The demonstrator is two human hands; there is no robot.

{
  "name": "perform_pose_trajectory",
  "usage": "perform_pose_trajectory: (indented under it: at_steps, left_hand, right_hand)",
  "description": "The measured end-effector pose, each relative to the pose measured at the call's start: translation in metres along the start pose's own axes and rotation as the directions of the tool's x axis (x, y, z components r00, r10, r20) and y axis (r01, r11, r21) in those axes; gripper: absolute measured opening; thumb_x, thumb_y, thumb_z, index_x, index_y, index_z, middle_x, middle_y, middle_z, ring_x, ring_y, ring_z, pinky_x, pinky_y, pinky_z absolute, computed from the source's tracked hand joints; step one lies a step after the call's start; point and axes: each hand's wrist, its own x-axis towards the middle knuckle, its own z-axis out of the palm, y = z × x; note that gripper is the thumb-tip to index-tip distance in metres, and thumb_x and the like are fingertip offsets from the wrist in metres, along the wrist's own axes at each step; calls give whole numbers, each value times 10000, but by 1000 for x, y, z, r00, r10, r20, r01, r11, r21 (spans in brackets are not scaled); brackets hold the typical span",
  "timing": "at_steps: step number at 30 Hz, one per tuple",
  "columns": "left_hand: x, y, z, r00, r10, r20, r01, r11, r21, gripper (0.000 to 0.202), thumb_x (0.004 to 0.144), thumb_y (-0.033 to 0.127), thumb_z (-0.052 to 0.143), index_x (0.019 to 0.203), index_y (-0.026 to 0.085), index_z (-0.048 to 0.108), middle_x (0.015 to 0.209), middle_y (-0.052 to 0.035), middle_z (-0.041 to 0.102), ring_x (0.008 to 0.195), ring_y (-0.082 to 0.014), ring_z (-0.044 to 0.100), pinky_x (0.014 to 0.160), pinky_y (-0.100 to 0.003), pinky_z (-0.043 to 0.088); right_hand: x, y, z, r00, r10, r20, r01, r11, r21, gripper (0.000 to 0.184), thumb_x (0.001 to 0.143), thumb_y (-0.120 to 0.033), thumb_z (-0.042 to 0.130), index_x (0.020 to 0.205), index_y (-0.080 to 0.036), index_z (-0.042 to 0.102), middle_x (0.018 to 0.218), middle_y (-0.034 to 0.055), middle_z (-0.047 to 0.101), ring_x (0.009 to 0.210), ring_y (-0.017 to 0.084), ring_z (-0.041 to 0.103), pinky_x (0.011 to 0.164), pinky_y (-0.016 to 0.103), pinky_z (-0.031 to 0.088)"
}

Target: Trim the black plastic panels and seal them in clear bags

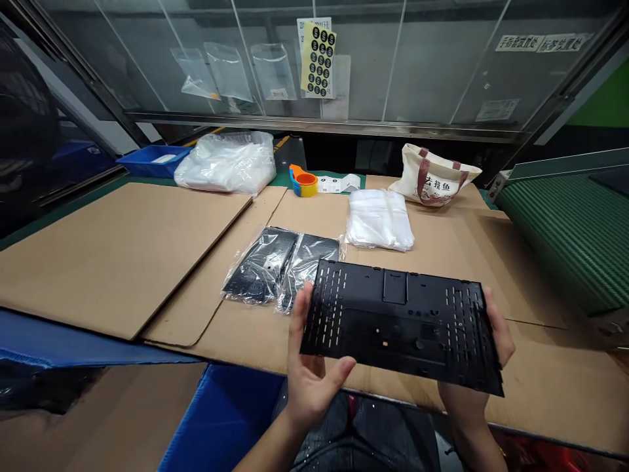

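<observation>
1. This was a factory packing station, laid out along a long workbench with a green mat [147,180] showing at its far edge.
2. Flattened cardboard sheets [118,252] covered the bench, and black perforated panels [260,269] lay on them in clear bags.
3. At the centre back stood a packing-tape dispenser [302,181], with a stack of clear plastic bags [378,219] to its right.
4. A blue plastic tray [153,160] sat at the far left of the bench.
5. Behind it all rose a glass partition [393,65], with sample bags [228,72] and a sheet of round stickers [318,59] fixed to it.
6. A printed Chinese sign [543,42] ran along its upper right.
7. On the right ran a green ribbed conveyor belt [565,229].
</observation>
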Motion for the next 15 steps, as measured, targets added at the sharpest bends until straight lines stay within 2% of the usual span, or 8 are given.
perform_pose_trajectory:
  at_steps: [5, 11, 15]
  left_hand:
    - [-3, -4, 0, 999, 31, 14, -30, 998, -48, 900, 787, 208, 738, 1500, 392, 221, 1590, -14, 246, 1448, -223, 218, 1136, -307, 318]
    - [-6, -5, 1, 998, 62, -10, -62, 997, -36, 881, 793, 330, 744, 1504, 377, 225, 1571, -42, 301, 1433, -251, 273, 1114, -333, 362]
    - [-7, -5, 1, 999, 32, -30, -33, 999, -19, 892, 772, 413, 749, 1504, 366, 241, 1556, -56, 333, 1423, -283, 302, 1093, -356, 397]
  right_hand:
    - [1, 3, -1, 997, 77, 20, -77, 997, -8, 583, 891, -222, 592, 1425, -336, 388, 1529, 19, 368, 1432, 256, 305, 1192, 558, 174]
    - [-2, 11, -1, 988, 128, 84, -133, 989, 63, 591, 886, -234, 600, 1429, -339, 390, 1522, 7, 383, 1422, 232, 327, 1200, 529, 168]
    - [-3, 15, -2, 986, 140, 96, -147, 987, 70, 565, 896, -248, 584, 1425, -315, 397, 1514, 23, 401, 1414, 230, 343, 1198, 542, 162]
